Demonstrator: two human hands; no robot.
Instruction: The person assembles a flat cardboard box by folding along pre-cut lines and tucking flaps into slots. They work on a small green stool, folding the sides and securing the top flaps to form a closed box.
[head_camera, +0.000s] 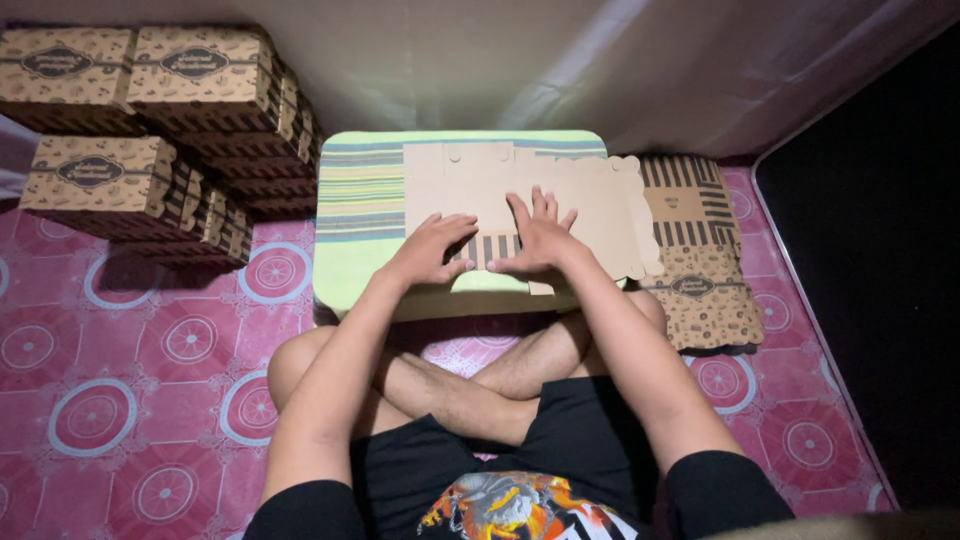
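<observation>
Cardboard lies flat across the small green striped table (360, 200) at the centre of the frame: an unfolded box blank (590, 205), plain brown side up, with a printed striped flap showing under the hands. The left hand (432, 250) rests palm down on the blank's lower edge, fingers loosely curved and gripping nothing; the right hand (540, 238) lies spread and flat just beside it, pressing the sheet down, also closed on nothing. This looks like the creasing stage of folding a box, and raising the panels would likely call for a grip on an edge. The blank overhangs the table's right edge above a stack of flat printed blanks (705, 270) on the pink patterned mat (120, 400). Finished boxes (140, 110) are piled at the upper left, so open room lies mostly at the lower left and right.
</observation>
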